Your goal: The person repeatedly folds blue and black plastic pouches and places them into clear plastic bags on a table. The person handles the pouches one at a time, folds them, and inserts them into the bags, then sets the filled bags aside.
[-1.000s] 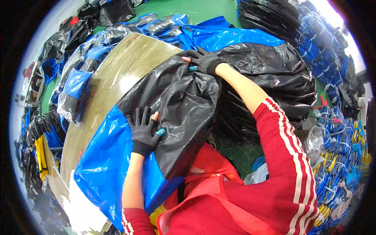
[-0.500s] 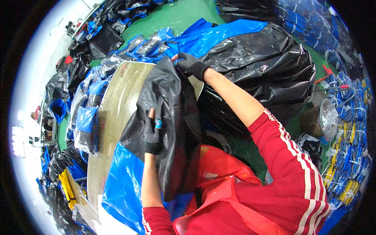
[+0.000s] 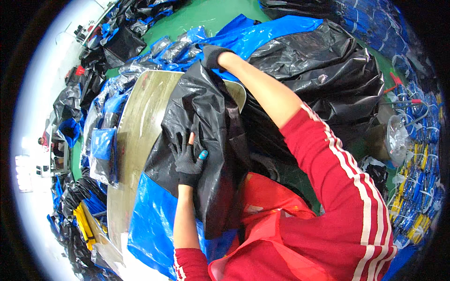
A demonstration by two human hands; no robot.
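Observation:
A black plastic sheet [image 3: 199, 107] with a glossy, creased surface drapes over the wood-grain table [image 3: 140, 112] in front of me. Its lower left part shows bright blue [image 3: 152, 220]. My left hand [image 3: 189, 158], in a dark fingerless-tipped glove with blue on the thumb, lies flat on the sheet with its fingers spread. At the sheet's far end, my right hand [image 3: 217, 56] is closed on its edge; that arm stretches across to the far side, and the fingertips are mostly hidden behind the glove.
A large heap of black and blue sheeting [image 3: 318, 70] lies beyond and right of the table. Folded blue packets in clear wrap [image 3: 103, 145] line the table's left side. Bundled blue and yellow packs [image 3: 417, 187] are stacked at far right, near a clear plastic-wrapped roll [image 3: 396, 138].
My right hand has moved farther away and slightly left, drawing the sheet's far end along. My left hand has shifted a little and spread its fingers flat on the sheet.

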